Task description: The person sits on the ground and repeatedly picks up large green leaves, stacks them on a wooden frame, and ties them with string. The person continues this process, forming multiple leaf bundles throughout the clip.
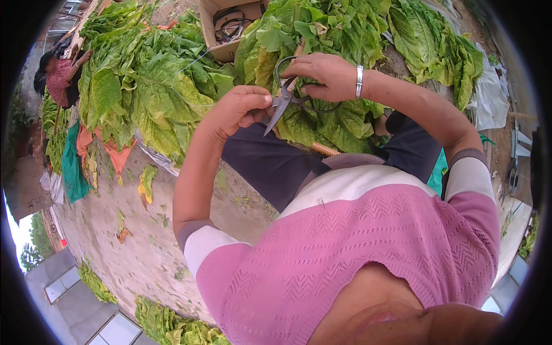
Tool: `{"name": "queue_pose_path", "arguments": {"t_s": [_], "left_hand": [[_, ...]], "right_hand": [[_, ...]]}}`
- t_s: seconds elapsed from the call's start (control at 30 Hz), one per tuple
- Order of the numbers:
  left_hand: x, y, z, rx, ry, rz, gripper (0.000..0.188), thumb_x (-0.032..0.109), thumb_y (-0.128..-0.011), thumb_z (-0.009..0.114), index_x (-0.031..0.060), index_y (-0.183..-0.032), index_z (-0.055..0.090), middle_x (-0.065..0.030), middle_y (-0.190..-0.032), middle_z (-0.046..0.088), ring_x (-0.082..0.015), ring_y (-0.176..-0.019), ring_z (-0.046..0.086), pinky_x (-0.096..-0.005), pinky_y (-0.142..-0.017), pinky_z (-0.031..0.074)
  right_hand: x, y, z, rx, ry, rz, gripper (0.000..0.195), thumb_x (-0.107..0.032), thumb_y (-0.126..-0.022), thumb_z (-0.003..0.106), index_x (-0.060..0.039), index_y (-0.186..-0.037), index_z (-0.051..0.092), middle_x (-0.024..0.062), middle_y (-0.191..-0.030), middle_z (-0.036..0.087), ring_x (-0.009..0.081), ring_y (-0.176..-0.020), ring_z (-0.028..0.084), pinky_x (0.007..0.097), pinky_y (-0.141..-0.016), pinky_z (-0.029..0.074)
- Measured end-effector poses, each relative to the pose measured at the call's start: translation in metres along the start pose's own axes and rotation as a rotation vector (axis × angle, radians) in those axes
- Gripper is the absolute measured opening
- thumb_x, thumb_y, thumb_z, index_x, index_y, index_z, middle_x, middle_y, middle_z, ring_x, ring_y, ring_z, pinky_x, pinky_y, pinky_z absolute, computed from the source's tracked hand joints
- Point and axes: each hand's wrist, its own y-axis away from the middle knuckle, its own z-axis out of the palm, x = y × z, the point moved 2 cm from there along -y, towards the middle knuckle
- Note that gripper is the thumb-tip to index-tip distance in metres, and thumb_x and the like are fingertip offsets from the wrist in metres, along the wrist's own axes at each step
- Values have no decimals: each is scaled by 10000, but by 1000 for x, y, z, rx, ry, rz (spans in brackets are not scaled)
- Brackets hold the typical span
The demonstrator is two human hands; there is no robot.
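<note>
My right hand (330, 77), with a silver bracelet on the wrist, holds dark-handled scissors (281, 110) whose blades point down toward my lap. My left hand (243, 108) has its thumb and fingertips pinched at the blades. A thin pale string (177, 82) loops over the leaves to the back of my left hand; its end is hidden. Under both hands lies a pile of large green-yellow leaves (345, 125), which look like tobacco. A wooden stick (324, 149) shows between my thighs, and a stick also shows among the leaves behind the scissors.
A cardboard box (208, 26) with dark straps or cords stands beyond my hands. More leaf piles (146, 90) lie to the left and upper right (420, 47). Another person (60, 82) is at the far left. Green cloth (74, 168) and white plastic sheeting (489, 103) lie around.
</note>
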Motion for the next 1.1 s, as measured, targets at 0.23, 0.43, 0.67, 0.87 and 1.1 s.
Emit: {"name": "queue_pose_path", "arguments": {"t_s": [0.23, 0.43, 0.67, 0.87, 1.1], "left_hand": [[-57, -46, -7, -192, -220, -275, 291, 262, -845, 550, -7, -939, 606, -47, -659, 577, -85, -463, 463, -209, -401, 354], [-119, -151, -174, 187, -1069, -54, 650, 191, -667, 631, 148, -1295, 468, -152, -1232, 512, -301, -1173, 468, -353, -980, 379], [-174, -205, -150, -100, -1336, -153, 723, 266, -639, 627, 239, -1330, 417, -105, -1343, 419, -297, -1221, 415, -391, -987, 376], [-197, -197, -167, -371, -790, -447, 283, 196, -706, 641, 55, -952, 655, -72, -762, 650, -188, -760, 638, -303, -703, 476], [-165, -132, -224, 12, -157, -263, 191, 186, -782, 625, 21, -877, 635, -39, -675, 593, -123, -564, 539, -251, -545, 412]], "right_hand": [[23, 87, 101, -192, -1110, 387, 495, -204, -786, 626, 2, -1213, 486, 125, -1129, 555, 181, -1055, 518, 328, -936, 393], [71, 126, 178, -238, -955, 874, 624, -239, -695, 756, 74, -1162, 484, 174, -1025, 597, 200, -939, 576, 307, -848, 448], [85, 42, 224, -272, -863, 972, 815, -736, -666, 564, 41, -910, 563, 115, -726, 566, 171, -624, 548, 302, -566, 463], [67, -10, 253, -421, -999, 945, 1017, -843, -661, 389, 80, -1050, 560, 198, -907, 585, 254, -832, 584, 347, -709, 480], [37, -85, 268, -375, -1242, 861, 1036, -822, -694, 361, 11, -1309, 398, 251, -1204, 466, 288, -1059, 518, 376, -868, 434]]}}
